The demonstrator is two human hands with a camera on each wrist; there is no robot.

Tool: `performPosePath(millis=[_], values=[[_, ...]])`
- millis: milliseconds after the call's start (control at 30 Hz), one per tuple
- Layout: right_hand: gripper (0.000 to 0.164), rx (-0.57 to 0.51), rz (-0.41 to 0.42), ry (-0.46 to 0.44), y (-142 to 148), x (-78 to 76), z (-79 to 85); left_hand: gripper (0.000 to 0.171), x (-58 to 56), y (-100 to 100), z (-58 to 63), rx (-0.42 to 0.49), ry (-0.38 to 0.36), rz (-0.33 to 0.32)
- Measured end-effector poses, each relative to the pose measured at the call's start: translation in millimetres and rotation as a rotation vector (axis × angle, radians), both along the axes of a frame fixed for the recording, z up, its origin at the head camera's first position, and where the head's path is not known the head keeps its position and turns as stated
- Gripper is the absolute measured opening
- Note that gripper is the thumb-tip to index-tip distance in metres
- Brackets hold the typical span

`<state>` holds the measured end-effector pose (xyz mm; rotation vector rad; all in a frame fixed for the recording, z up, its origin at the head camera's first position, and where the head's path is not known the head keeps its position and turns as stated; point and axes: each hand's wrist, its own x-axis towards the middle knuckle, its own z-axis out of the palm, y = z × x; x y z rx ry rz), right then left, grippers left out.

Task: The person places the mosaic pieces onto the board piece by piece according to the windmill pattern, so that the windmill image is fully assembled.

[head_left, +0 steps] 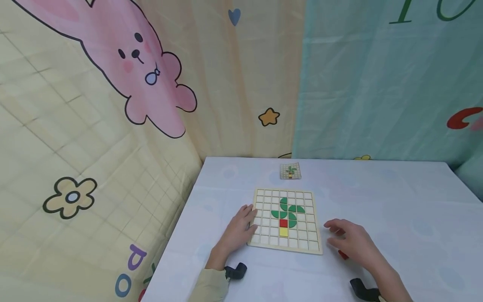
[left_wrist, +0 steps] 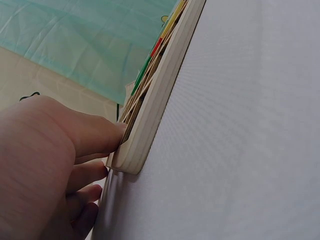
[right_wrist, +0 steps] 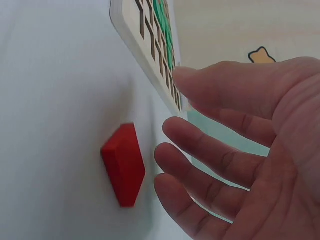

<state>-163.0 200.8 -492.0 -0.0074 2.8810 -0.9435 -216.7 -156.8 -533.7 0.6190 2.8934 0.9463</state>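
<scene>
A square wooden grid board (head_left: 266, 241) lies on the table, with several green quarter-round pieces (head_left: 292, 220), one red square (head_left: 283, 223) and one yellow square (head_left: 284, 232) set in its cells. At the board's left edge rests my left hand (head_left: 237, 228); in the left wrist view its thumb (left_wrist: 102, 132) touches the frame near a corner. My right hand (head_left: 351, 243), fingers loosely bent and holding nothing, hovers right of the board. Partly hidden beneath it is a loose red piece (head_left: 343, 254); the right wrist view shows this angular red block (right_wrist: 123, 167) beside the fingertips, apart from them.
Behind the board lies a small card (head_left: 290, 171) printed with a similar grid pattern. A white cloth covers the table (head_left: 396, 201). Patterned curtains (head_left: 241, 75) hang behind and to the left. Each wrist wears a black device (head_left: 235, 272).
</scene>
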Motion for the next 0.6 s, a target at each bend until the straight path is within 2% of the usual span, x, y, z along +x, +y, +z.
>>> performPosePath(millis=[367, 600], values=[[0.040, 0.010, 0.012, 0.021, 17, 10.3, -4.2, 0.054, 1.6, 0, 3.5, 0.012, -0.001, 0.005], [0.045, -0.004, 0.017, -0.014, 28, 17.9, -8.6, 0.054, 0.8, 0, 1.1, 0.010, 0.001, -0.001]])
